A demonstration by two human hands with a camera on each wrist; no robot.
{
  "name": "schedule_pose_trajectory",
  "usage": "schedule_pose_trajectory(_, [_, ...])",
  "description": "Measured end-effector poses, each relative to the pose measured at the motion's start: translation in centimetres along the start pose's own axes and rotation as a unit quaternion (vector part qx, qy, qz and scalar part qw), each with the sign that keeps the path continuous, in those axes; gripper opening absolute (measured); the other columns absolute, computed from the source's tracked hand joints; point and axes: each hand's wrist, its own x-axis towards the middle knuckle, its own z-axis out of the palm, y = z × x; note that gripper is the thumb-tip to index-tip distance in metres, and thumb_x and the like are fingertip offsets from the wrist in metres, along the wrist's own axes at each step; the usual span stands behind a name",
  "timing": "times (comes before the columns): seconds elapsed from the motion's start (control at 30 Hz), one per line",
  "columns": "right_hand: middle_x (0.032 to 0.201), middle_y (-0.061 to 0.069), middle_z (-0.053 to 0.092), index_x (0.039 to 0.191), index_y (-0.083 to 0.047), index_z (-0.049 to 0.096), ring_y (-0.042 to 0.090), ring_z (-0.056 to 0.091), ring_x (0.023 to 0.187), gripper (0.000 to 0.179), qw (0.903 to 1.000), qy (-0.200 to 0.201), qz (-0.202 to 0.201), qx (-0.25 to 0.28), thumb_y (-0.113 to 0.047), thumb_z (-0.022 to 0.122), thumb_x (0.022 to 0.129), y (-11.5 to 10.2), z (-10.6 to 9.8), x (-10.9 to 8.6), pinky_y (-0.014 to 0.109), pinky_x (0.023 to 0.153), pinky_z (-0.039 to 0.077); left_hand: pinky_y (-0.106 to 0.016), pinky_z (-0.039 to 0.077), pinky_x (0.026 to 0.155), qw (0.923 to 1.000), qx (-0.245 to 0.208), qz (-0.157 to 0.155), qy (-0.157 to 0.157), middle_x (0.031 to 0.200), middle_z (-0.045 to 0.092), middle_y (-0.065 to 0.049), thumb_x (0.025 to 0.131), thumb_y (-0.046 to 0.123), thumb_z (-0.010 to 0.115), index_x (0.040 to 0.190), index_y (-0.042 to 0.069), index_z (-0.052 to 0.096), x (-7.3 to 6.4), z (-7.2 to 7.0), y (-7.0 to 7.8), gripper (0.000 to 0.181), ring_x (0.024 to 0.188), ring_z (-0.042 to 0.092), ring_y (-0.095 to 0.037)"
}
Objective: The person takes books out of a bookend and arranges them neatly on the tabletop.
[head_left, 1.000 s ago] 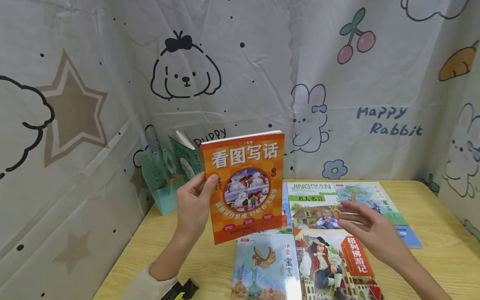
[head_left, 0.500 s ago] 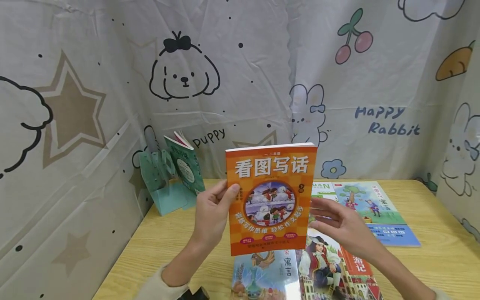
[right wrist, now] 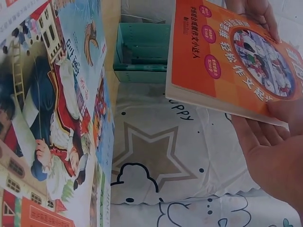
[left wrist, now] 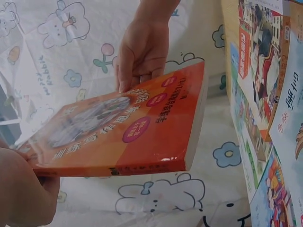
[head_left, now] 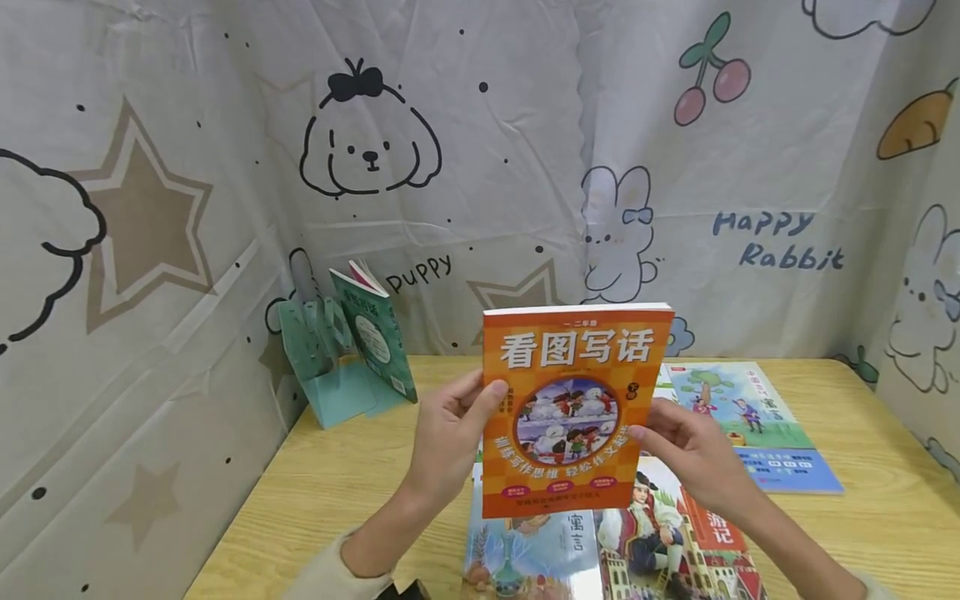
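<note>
An orange book point(head_left: 573, 417) with a round snow picture on its cover is held upright above the table, front toward me. At its left edge my left hand point(head_left: 450, 433) grips it, thumb on the cover and fingers behind. My right hand point(head_left: 693, 454) pinches the opposite edge, its thumb on the front cover. The left wrist view shows the book's spine and bottom edge; in the right wrist view the right fingers lie behind the book. Below it lie a blue book point(head_left: 517, 558) and a book with a hatted figure point(head_left: 652, 533), both partly covered.
A teal bookend point(head_left: 330, 392) stands at the back left with a green book point(head_left: 375, 333) leaning upright in it. Another book with a tree on its cover point(head_left: 750, 425) lies at the back right of the wooden table point(head_left: 885, 467). Printed cloth hangs behind.
The left hand has carried the orange book right and slightly down. My right hand, earlier apart from it above the lying books, now pinches its right edge.
</note>
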Motion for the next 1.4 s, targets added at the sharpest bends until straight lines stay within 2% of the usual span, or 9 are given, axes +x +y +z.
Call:
schedule_pose_trajectory(0.27, [0.103, 0.007, 0.073, 0.123, 0.001, 0.067, 0.015, 0.07, 0.083, 0.024, 0.9995, 0.024, 0.005, -0.021, -0.002, 0.058, 0.101, 0.2, -0.5, -0.8, 0.031, 0.072, 0.059, -0.032, 0.056, 0.067, 0.9995, 0.029, 0.01, -0.009, 0.089, 0.073, -0.012, 0.101, 0.012, 0.06, 0.119, 0.0, 0.07, 0.0, 0.0, -0.5, 0.023, 0.072, 0.067, -0.019])
schedule_pose_trajectory(0.53, [0.066, 0.001, 0.053, 0.097, -0.003, 0.07, 0.014, 0.053, 0.057, 0.013, 0.998, 0.047, -0.008, -0.041, 0.001, 0.058, 0.1, 0.6, -1.1, -1.7, 0.029, 0.067, 0.058, -0.039, 0.057, 0.083, 0.999, 0.013, -0.035, -0.023, 0.104, 0.073, -0.013, 0.1, 0.014, 0.063, 0.122, 0.0, 0.069, 0.3, -0.1, -1.3, 0.026, 0.09, 0.07, -0.023])
schedule_pose_trajectory(0.67, [0.092, 0.019, 0.069, 0.117, 0.009, 0.067, 0.006, 0.063, 0.07, 0.022, 0.9962, 0.061, 0.024, -0.057, 0.0, 0.057, 0.101, 1.0, -1.9, -2.5, 0.026, 0.067, 0.058, -0.039, 0.056, 0.086, 0.9991, -0.007, -0.042, -0.01, 0.11, 0.072, -0.016, 0.1, 0.011, 0.063, 0.126, -0.002, 0.066, 0.5, -0.5, -1.8, 0.03, 0.097, 0.071, -0.025])
schedule_pose_trajectory(0.77, [0.122, 0.028, 0.064, 0.133, 0.014, 0.055, 0.003, 0.068, 0.09, 0.035, 0.994, 0.068, 0.058, -0.063, -0.003, 0.056, 0.102, 1.7, -2.9, -3.2, 0.026, 0.068, 0.058, -0.038, 0.055, 0.089, 0.9995, -0.009, -0.028, 0.008, 0.113, 0.071, -0.017, 0.1, 0.009, 0.062, 0.125, -0.004, 0.066, 0.7, -1.2, -2.3, 0.028, 0.101, 0.07, -0.026])
schedule_pose_trajectory(1.03, [0.111, -0.023, 0.064, 0.142, 0.021, 0.034, 0.009, 0.07, 0.091, 0.049, 0.988, 0.079, 0.128, 0.036, -0.01, 0.047, 0.107, 3.5, -6.0, -5.1, 0.033, 0.069, 0.06, -0.036, 0.055, 0.088, 0.9986, 0.009, -0.022, 0.048, 0.112, 0.071, -0.019, 0.101, 0.008, 0.06, 0.121, -0.007, 0.066, 1.2, -3.2, -3.7, 0.025, 0.104, 0.069, -0.03])
schedule_pose_trajectory(1.13, [0.114, -0.018, 0.062, 0.144, 0.021, 0.029, 0.004, 0.068, 0.09, 0.055, 0.9799, 0.094, 0.175, 0.018, -0.016, 0.046, 0.108, 4.0, -7.3, -5.8, 0.031, 0.069, 0.059, -0.035, 0.055, 0.088, 0.9978, 0.013, -0.024, 0.061, 0.112, 0.071, -0.02, 0.101, 0.008, 0.06, 0.12, -0.009, 0.065, 1.4, -3.9, -4.2, 0.026, 0.105, 0.068, -0.036])
schedule_pose_trajectory(1.23, [0.125, 0.013, 0.062, 0.146, 0.018, 0.028, -0.001, 0.064, 0.088, 0.057, 0.969, 0.098, 0.226, -0.022, -0.023, 0.042, 0.109, 4.4, -8.3, -6.5, 0.03, 0.071, 0.059, -0.035, 0.055, 0.088, 0.9971, 0.016, -0.024, 0.071, 0.111, 0.071, -0.019, 0.101, 0.008, 0.06, 0.12, -0.01, 0.065, 1.5, -4.4, -4.6, 0.027, 0.106, 0.066, -0.039])
schedule_pose_trajectory(1.33, [0.142, 0.04, 0.038, 0.149, 0.016, 0.022, -0.007, 0.059, 0.088, 0.063, 0.9568, 0.088, 0.276, -0.027, -0.031, 0.036, 0.11, 5.0, -9.5, -7.2, 0.03, 0.074, 0.059, -0.035, 0.055, 0.088, 0.9963, 0.015, -0.027, 0.08, 0.111, 0.071, -0.02, 0.101, 0.009, 0.06, 0.12, -0.011, 0.065, 1.7, -5.0, -5.0, 0.028, 0.106, 0.066, -0.041])
schedule_pose_trajectory(1.4, [0.149, 0.044, 0.021, 0.151, 0.015, 0.016, -0.01, 0.056, 0.088, 0.067, 0.9464, 0.078, 0.313, -0.019, -0.036, 0.032, 0.11, 5.3, -10.3, -7.7, 0.03, 0.077, 0.058, -0.034, 0.055, 0.088, 0.9958, 0.015, -0.031, 0.085, 0.112, 0.07, -0.021, 0.101, 0.009, 0.06, 0.12, -0.009, 0.065, 1.8, -5.3, -5.1, 0.027, 0.106, 0.066, -0.039])
